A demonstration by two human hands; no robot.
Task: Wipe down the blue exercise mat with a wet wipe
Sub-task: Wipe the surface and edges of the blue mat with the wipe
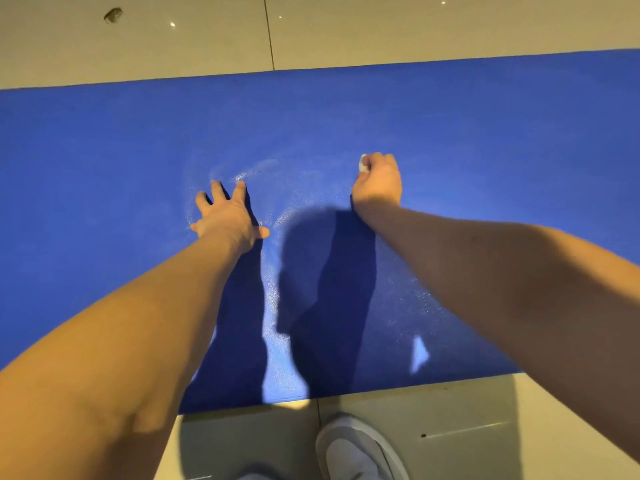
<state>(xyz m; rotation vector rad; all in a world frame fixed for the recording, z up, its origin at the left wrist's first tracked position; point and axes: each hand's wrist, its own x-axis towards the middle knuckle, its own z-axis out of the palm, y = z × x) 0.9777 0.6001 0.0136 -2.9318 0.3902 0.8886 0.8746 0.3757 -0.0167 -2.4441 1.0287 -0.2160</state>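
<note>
- The floor (381,29) is pale beige glossy tile. A dark joint line (269,32) runs away from the person, small points of light reflect near the far edge, and a dark smudge (113,15) sits at the far left.
- The blue exercise mat (104,168) lies flat on this floor as a wide band from left to right. Tile shows beyond its far edge and in front of its near edge.
- The person leans over the mat from the near side with both bare forearms stretched out across it.
- The left hand (227,216) rests palm down on the mat, left of centre. Its fingers are straight and spread and the thumb points right, so its grip is open and holds nothing.
- The right hand (377,181) is right of centre and a little farther out, knuckles up and pressed to the mat. Its grip is closed around the wet wipe (363,163).
- Only a small white corner of the wipe shows, poking out at the far left of the curled fingers. The rest is hidden in the fist.
- A pale, speckled sheen (273,306) marks the mat between the two arms and curves around ahead of the left hand.
- Dark shadows (322,289) of the head and arms fall on the mat between the forearms.
- A light grey shoe (356,448) stands on the tile just in front of the mat's near edge.
</note>
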